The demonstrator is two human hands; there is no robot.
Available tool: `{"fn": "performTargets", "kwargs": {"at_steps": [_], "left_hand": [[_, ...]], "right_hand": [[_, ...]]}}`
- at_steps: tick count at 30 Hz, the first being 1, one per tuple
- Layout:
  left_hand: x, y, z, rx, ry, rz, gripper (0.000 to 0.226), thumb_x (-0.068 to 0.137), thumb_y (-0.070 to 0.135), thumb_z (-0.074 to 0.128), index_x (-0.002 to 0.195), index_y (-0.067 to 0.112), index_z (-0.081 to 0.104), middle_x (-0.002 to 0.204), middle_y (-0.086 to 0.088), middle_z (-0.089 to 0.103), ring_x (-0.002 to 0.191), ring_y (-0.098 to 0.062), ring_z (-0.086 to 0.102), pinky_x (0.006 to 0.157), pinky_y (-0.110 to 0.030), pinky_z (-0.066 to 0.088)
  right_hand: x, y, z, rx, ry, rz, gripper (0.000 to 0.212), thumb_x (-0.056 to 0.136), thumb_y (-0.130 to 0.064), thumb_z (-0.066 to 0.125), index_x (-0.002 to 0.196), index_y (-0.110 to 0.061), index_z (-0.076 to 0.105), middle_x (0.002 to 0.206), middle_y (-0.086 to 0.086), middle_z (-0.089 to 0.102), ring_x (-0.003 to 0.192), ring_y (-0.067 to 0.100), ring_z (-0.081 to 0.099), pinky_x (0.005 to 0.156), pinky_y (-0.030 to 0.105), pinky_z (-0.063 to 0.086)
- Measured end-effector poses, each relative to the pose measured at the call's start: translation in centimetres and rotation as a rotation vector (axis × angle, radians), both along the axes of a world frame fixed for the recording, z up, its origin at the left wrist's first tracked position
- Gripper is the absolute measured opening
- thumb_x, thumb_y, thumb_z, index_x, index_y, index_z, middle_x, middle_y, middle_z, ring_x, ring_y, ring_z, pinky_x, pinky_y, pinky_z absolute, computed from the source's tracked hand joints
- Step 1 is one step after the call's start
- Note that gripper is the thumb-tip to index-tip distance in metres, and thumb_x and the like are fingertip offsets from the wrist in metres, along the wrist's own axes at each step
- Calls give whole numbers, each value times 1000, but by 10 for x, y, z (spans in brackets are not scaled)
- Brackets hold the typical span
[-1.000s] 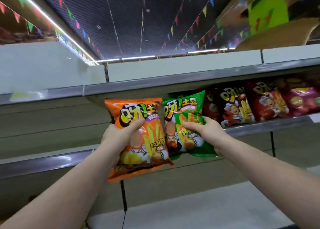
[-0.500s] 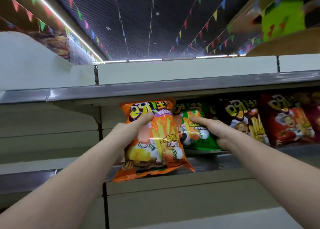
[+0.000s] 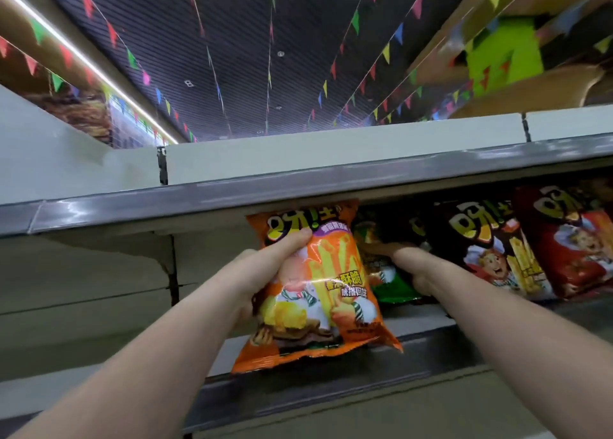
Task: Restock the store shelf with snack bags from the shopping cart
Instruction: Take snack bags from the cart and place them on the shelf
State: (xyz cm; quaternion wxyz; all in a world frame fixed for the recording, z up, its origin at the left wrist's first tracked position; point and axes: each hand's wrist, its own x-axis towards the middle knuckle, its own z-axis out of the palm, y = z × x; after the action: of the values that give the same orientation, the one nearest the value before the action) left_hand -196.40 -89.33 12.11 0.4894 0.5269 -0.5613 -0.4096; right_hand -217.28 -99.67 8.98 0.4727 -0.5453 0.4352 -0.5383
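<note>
My left hand [image 3: 265, 269] grips an orange snack bag [image 3: 328, 292] by its left side, thumb across the front near the top. The bag is upright in front of the shelf edge [image 3: 331, 382], its top just under the upper shelf rail. My right hand [image 3: 411, 266] reaches into the shelf and holds a green snack bag [image 3: 388, 282], which stands deep on the shelf and is partly hidden behind the orange bag. The fingers of the right hand are in shadow behind the green bag.
A dark brown snack bag [image 3: 491, 249] and a red snack bag [image 3: 570, 239] stand on the same shelf to the right. The upper shelf rail [image 3: 298, 193] runs overhead. The shelf bay to the left shows bare back panels [image 3: 83, 289]. No cart is in view.
The green bag has gone further back onto the shelf with my right hand. My left hand has brought the orange bag up and closer to the shelf. The view has tilted upward.
</note>
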Motion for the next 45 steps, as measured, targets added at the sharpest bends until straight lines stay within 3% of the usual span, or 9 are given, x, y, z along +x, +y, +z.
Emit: {"fn": "performTargets", "kwargs": {"at_steps": [5, 9, 13, 19, 25, 29, 36, 42, 45], "left_hand": [[-7, -18, -6, 36, 2, -61, 49, 66, 50, 75, 93, 10, 70, 81, -13, 75, 65, -26, 71, 62, -32, 58], [-20, -27, -9, 37, 30, -29, 43, 72, 46, 74, 92, 9, 69, 74, -12, 74, 52, -23, 69, 46, -28, 55], [-40, -36, -9, 32, 27, 4, 40, 75, 44, 73, 93, 8, 68, 67, -10, 72, 47, -20, 66, 43, -26, 54], [-80, -48, -5, 48, 37, 19, 31, 79, 42, 70, 81, 11, 63, 55, -6, 67, 43, -17, 63, 47, -25, 54], [-121, -70, -25, -94, 38, 169, 56, 75, 43, 75, 111, 2, 61, 100, -16, 68, 92, -32, 66, 91, -44, 53], [-128, -76, -35, -109, -76, 204, 64, 83, 48, 64, 128, 5, 50, 120, -15, 61, 106, -31, 59, 94, -35, 47], [-124, -71, -32, -72, -30, 170, 70, 71, 57, 69, 122, 10, 57, 111, -14, 67, 98, -32, 65, 93, -44, 52], [-121, -56, -34, -143, 14, 177, 99, 66, 66, 69, 140, 6, 40, 133, -14, 55, 117, -30, 55, 100, -39, 45], [-113, -48, -37, -207, 50, 230, 91, 80, 59, 61, 149, 13, 23, 148, -10, 39, 133, -27, 40, 101, -33, 35]], "right_hand": [[-7, -13, -5, -35, 98, -101, 38, 79, -19, 72, 112, -3, 63, 105, 17, 68, 90, 29, 66, 85, 39, 54], [-3, -12, -9, -88, 149, -192, 44, 85, -17, 66, 125, -4, 54, 119, 17, 61, 105, 30, 59, 78, 28, 47], [-6, 4, -9, -133, 426, -367, 31, 93, -17, 49, 117, 2, 53, 110, 17, 58, 101, 31, 55, 71, 28, 43], [-33, 30, -11, -301, 190, -303, 36, 95, -22, 45, 129, -11, 49, 117, 11, 59, 112, 29, 54, 96, 40, 46], [-58, 52, -32, -590, 502, -295, 57, 95, -22, 49, 146, -20, 25, 145, 1, 39, 129, 15, 41, 107, 34, 37], [-58, 54, -43, -636, 671, -326, 60, 95, -23, 48, 148, -19, 20, 153, -2, 25, 139, 14, 27, 110, 25, 24], [-54, 53, -39, -584, 687, -294, 58, 94, -24, 49, 146, -16, 26, 149, 1, 30, 135, 17, 33, 107, 26, 28], [-53, 66, -30, -679, 586, -356, 60, 91, -19, 54, 145, -16, 29, 148, 3, 32, 135, 16, 32, 107, 26, 28], [-42, 73, -25, -813, 583, -349, 54, 91, -16, 54, 142, -15, 35, 145, 3, 36, 134, 14, 33, 107, 23, 26]]}}
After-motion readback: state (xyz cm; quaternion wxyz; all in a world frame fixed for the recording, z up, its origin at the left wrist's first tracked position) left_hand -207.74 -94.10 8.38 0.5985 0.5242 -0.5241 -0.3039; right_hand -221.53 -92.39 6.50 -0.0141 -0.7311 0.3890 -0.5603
